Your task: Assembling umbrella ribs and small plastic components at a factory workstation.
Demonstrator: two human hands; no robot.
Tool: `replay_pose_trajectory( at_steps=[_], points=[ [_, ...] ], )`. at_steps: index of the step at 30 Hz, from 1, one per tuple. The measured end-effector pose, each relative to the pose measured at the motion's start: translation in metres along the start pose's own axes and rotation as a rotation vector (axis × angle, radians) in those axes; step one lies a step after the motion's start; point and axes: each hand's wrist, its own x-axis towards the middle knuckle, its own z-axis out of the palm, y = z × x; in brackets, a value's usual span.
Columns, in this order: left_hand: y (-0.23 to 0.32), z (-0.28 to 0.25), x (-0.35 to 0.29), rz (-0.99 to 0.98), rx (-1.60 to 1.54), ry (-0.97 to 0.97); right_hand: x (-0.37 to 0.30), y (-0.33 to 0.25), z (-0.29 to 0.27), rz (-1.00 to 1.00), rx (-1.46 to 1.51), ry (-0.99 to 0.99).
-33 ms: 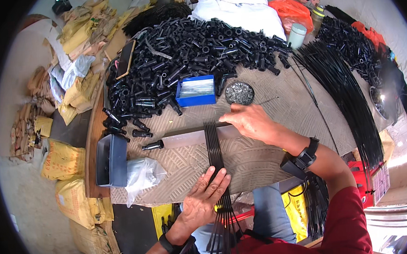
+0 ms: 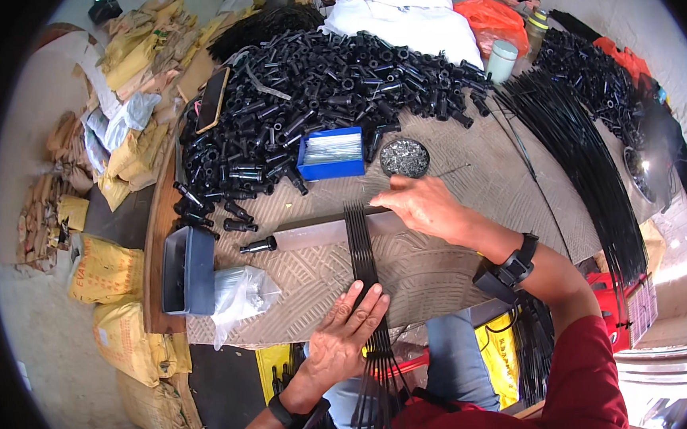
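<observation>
- Laid the left hand [image 2: 347, 326] open and flat across thin black rods [image 2: 361, 249]
- Brought right hand [image 2: 421, 207] fingertips together just beside the rods' upper ends; could not tell whether gripping anything
- Set the rods over a pale strip [image 2: 309, 234] on the bench [image 2: 444, 279], fanned out below its edge
- Kept a blue box [image 2: 332, 170] near a round dish [image 2: 383, 162]

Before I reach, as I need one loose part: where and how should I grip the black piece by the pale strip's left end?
Probably pinch the black piece across its middle, from above: it lies lengthwise left to right, with gaps toward the heap and the clear bag.
</observation>
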Motion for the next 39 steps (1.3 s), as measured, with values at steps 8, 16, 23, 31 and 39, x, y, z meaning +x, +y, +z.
replay_pose_trajectory(
  at_steps=[8, 16, 23, 31, 39],
  points=[
    [0.004, -0.005, 0.001, -0.005, -0.054, -0.001, 0.002, -0.001, 0.006, -0.019, -0.023, 0.009],
    [0.002, 0.000, 0.001, -0.006, -0.102, 0.021, 0.010, -0.002, 0.005, 0.017, 0.041, 0.008],
    [-0.003, -0.002, -0.001, 0.043, -0.009, -0.014, 0.015, -0.007, 0.006, 0.054, 0.040, -0.010],
    [-0.002, -0.007, -0.002, 0.024, -0.172, 0.008, 0.022, -0.004, 0.006, -0.022, 0.043, -0.073],
    [-0.004, -0.010, -0.004, 0.024, -0.007, -0.084, 0.017, -0.005, -0.015, 0.038, -0.168, -0.132]
  ],
)
